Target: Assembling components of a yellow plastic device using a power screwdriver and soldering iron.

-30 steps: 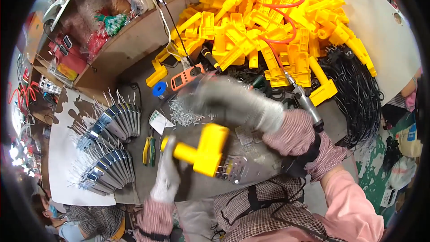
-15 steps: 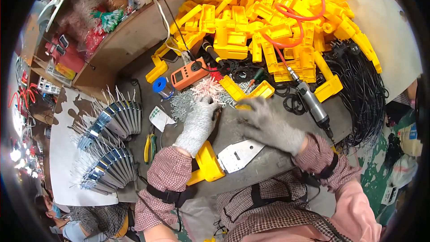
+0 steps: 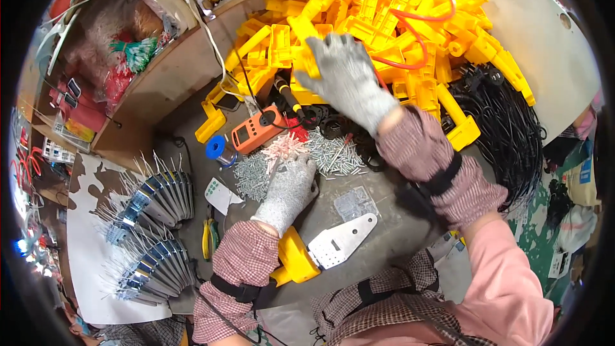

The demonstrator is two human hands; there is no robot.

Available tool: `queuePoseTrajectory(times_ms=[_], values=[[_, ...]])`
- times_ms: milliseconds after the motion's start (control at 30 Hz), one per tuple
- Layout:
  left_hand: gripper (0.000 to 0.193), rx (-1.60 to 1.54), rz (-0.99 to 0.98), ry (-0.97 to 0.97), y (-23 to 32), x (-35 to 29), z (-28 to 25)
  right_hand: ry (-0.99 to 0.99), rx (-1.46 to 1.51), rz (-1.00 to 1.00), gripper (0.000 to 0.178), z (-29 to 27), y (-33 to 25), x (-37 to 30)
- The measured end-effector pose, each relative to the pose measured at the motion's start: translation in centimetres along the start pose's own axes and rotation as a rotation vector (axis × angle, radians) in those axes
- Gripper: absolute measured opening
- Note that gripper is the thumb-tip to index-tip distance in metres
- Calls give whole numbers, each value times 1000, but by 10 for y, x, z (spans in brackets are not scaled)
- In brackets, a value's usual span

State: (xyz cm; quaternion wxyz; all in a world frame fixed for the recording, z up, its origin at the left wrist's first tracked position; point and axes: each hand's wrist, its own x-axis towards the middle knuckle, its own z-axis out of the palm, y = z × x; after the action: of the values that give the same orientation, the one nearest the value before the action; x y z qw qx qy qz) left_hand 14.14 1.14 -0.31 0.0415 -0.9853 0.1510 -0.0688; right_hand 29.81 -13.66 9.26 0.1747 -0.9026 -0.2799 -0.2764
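Observation:
My left hand [image 3: 288,189], in a grey knit glove, has its fingers curled down at a heap of small pink plastic pieces [image 3: 285,147]. Anything between its fingertips is hidden. Grey screws [image 3: 333,154] lie spread beside that heap. Farther off, my gloved right hand [image 3: 349,80] reaches over a big pile of yellow plastic housings [image 3: 384,0]. Its thumb and fingers are apart, with yellow parts under and between them. Below my left wrist lies a yellow housing [image 3: 298,257] joined to a pale metal plate [image 3: 343,240] with holes. A small translucent flat piece [image 3: 355,204] is near the plate.
An orange meter [image 3: 256,129] and a blue solder spool [image 3: 221,150] stand left of the screws. Wired boards [image 3: 157,269] are fanned out on the left, near yellow-green pliers [image 3: 210,237]. Black cables [image 3: 512,134] heap at right. A red hose [image 3: 448,0] crosses the pile.
My right hand has moved away from me, from the table to the yellow pile. The yellow piece near it on the table is gone from there. My left hand stays at the pink pieces.

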Motion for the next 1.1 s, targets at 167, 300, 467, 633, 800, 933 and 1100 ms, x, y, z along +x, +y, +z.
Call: queuePoseTrajectory(times_ms=[167,300,467,633,800,933,1100], values=[[27,-164,-169,-132,9,13,0,-231,-323,-24,73,40,61,58],[28,-482,-272,92,-6,-25,-6,144,-4,-283,38,4,14,4],[19,-813,-243,-69,13,-25,-15,-593,168,-194,15,-34,18,-140],[19,-912,-278,-269,16,-35,-37,-580,-4,-322,13,1,17,-165],[22,-1017,-146,-512,9,-67,-36,-698,460,-353,15,-38,4,-158],[20,-977,26,-410,12,-68,-33,-930,1116,-99,19,-63,-20,-210],[21,-988,54,-492,9,-67,-35,-786,1221,-103,16,-31,-23,-245]])
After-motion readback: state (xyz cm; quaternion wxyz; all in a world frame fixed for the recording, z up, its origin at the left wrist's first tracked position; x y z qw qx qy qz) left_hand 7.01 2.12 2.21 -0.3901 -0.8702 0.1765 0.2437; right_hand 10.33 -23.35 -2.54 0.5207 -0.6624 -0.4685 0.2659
